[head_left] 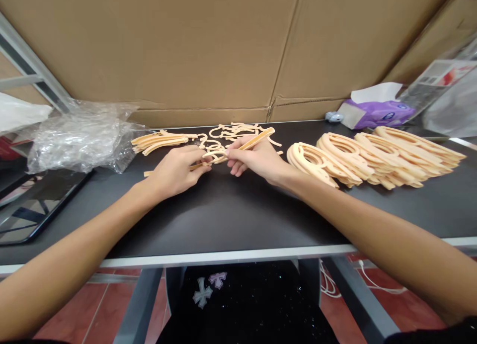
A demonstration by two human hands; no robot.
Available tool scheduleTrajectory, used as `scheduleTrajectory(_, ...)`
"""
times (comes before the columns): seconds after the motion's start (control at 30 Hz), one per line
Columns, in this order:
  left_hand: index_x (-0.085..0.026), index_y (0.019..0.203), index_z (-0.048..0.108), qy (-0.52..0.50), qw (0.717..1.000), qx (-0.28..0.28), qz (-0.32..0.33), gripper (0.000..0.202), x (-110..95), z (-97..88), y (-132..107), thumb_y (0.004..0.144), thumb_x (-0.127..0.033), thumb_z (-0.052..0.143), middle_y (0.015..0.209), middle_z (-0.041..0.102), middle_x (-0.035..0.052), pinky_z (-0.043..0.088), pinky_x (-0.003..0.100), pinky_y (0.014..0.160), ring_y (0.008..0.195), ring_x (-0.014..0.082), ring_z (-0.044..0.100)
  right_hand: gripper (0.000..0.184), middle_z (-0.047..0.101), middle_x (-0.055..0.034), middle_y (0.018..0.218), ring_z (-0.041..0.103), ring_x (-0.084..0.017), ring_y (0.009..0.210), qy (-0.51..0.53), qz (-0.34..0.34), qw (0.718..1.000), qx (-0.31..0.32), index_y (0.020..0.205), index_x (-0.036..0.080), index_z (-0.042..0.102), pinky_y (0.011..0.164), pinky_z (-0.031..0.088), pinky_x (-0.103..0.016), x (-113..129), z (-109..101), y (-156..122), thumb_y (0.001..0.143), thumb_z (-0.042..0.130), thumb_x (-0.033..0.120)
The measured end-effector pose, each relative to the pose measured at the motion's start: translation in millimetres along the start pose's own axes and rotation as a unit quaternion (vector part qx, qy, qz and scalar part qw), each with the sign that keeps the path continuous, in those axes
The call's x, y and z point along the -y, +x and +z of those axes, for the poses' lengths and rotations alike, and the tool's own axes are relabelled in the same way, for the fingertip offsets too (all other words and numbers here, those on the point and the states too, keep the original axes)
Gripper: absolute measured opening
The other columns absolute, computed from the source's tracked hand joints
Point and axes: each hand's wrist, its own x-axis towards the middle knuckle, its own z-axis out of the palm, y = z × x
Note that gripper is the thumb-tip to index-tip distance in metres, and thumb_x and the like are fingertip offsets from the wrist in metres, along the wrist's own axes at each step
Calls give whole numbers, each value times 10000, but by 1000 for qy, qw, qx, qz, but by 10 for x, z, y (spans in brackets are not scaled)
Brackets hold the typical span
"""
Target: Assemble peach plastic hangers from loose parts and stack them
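Both hands are closed close together over the black tabletop (223,210). My left hand (179,170) pinches a thin beige strip (149,174), whose end sticks out to the left past the knuckles. In my right hand (257,157) is another length of beige strip (263,136), slanting up and to the right. Curved beige parts (216,152) show between the fingertips; whether both lengths belong to one piece I cannot tell. Just behind lie a loose tangle of thin curved beige offcuts (238,130) and a small bundle of straighter beige strips (160,140).
Overlapping stacks of beige pieces with rounded loop ends (346,160) lie at right. Behind them is a purple tissue pack (376,114). Clear plastic bags (82,140) and a dark tablet-like device (37,210) are at left. A cardboard wall (186,50) closes off the back.
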Motion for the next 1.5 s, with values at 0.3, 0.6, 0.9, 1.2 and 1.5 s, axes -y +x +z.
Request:
scheduleTrajectory(0.3,-209,956,716,53,992,-117,1,221,-75,-85,9,969,-371,566,999,752,60,497,358,912,944,226,680,142,662,4,599,643,-113,483,38,-9,999,-34,742,158,607,476,557,-220,21,-2,16,855,662,92)
scheduleTrajectory(0.6,-235,866,753,-5,994,-104,-14,181,-86,-76,-14,901,-379,647,775,742,8,511,308,721,693,170,654,115,670,4,625,654,-110,503,9,-58,998,-29,759,154,625,493,559,-214,-45,10,26,863,666,130)
scheduleTrajectory(0.9,-164,832,755,63,989,-111,80,196,-33,-50,2,900,-249,592,796,759,44,507,282,716,733,172,687,88,662,14,657,641,-103,532,-95,-152,983,-32,741,164,653,508,510,-209,-61,4,-6,827,669,160)
scheduleTrajectory(1.2,-160,880,735,103,977,-119,145,179,-14,-71,-2,893,-128,559,823,761,44,501,273,718,739,173,687,95,706,-11,764,661,-138,643,-131,-219,967,-24,793,179,671,641,512,-278,-139,-2,27,861,632,233)
scheduleTrajectory(1.5,-177,876,719,101,977,-95,162,205,-11,-60,-12,936,-145,526,835,750,44,490,266,681,721,163,683,98,719,1,773,656,-149,713,-157,-255,953,-42,804,187,692,711,485,-281,-126,17,-11,866,622,214)
